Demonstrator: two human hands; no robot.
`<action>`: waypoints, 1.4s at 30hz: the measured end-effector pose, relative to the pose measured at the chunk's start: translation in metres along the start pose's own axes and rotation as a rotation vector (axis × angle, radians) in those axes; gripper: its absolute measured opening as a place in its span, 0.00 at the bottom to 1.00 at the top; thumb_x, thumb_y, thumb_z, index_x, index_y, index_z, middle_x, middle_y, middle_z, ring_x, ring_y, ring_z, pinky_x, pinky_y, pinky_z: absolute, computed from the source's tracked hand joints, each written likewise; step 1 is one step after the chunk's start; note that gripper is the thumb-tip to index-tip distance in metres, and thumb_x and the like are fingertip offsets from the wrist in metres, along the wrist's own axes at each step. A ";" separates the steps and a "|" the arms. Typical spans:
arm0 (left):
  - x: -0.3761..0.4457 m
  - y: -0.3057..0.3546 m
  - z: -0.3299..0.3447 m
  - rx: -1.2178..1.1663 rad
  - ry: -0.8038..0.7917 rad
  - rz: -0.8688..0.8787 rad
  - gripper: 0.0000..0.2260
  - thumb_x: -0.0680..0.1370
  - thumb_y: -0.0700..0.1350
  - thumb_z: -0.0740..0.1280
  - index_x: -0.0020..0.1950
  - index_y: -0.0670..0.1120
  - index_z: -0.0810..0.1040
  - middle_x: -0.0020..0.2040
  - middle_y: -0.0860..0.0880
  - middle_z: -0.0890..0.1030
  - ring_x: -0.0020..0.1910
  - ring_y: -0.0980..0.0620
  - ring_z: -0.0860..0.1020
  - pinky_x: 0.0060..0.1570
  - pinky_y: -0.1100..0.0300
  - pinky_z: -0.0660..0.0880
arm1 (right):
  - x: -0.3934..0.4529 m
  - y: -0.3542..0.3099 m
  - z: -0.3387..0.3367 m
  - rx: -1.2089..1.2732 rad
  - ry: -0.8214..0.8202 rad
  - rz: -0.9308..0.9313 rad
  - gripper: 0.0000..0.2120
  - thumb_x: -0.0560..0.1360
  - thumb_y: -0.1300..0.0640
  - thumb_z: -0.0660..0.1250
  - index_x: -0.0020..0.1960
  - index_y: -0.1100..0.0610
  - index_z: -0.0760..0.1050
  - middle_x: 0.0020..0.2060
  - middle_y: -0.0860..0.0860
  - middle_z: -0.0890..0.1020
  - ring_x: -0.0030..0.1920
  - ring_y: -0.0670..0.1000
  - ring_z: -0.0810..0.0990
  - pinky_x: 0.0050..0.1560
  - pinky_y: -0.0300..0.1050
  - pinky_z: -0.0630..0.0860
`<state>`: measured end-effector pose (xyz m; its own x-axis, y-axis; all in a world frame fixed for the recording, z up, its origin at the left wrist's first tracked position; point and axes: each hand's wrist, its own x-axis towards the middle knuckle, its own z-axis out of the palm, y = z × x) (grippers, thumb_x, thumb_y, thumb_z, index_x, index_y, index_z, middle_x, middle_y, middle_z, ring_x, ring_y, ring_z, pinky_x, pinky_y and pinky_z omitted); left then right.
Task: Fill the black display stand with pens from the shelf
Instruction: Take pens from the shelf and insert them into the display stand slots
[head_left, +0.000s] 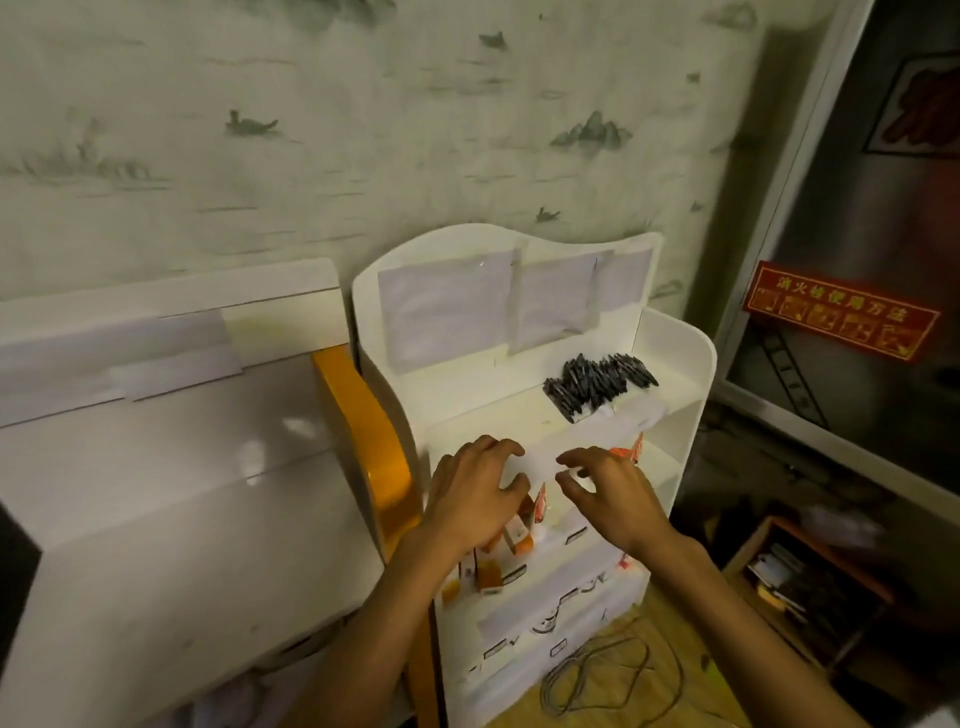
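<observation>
Dozens of dark pens (597, 382) lie heaped on the white shelf (696, 364), top tier, right. I judge them light, stiff, slippery: pinch a bunch mid-barrel. Both hands, left (475, 499) and right (608, 493), hover loosely spread, holding nothing.

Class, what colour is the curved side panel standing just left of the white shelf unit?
Glossy orange curved side panel, clearest in the head view.
</observation>
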<state>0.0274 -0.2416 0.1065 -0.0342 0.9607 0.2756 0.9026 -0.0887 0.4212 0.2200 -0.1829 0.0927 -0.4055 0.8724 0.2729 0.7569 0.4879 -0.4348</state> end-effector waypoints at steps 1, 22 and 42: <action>0.011 0.001 0.009 0.006 -0.002 -0.005 0.17 0.79 0.56 0.62 0.67 0.57 0.74 0.67 0.54 0.76 0.63 0.51 0.75 0.63 0.51 0.73 | 0.009 0.012 0.001 -0.002 -0.008 -0.001 0.15 0.79 0.45 0.64 0.63 0.48 0.77 0.58 0.47 0.82 0.52 0.47 0.81 0.50 0.47 0.80; 0.221 -0.002 0.142 0.080 -0.058 -0.212 0.16 0.80 0.55 0.60 0.67 0.57 0.72 0.64 0.53 0.76 0.60 0.51 0.75 0.60 0.54 0.70 | 0.209 0.203 0.019 -0.105 -0.189 -0.116 0.16 0.79 0.50 0.67 0.65 0.51 0.77 0.64 0.49 0.80 0.60 0.51 0.79 0.59 0.42 0.73; 0.343 -0.019 0.272 0.015 -0.078 -0.819 0.15 0.80 0.55 0.64 0.61 0.49 0.79 0.57 0.50 0.81 0.50 0.51 0.78 0.45 0.59 0.73 | 0.369 0.325 0.063 0.037 -0.376 -0.320 0.10 0.79 0.53 0.65 0.59 0.52 0.80 0.55 0.50 0.81 0.53 0.52 0.80 0.55 0.45 0.77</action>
<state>0.1151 0.1614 -0.0419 -0.6548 0.7352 -0.1753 0.6103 0.6512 0.4511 0.2843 0.2991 -0.0019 -0.7763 0.6262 0.0723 0.5485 0.7276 -0.4120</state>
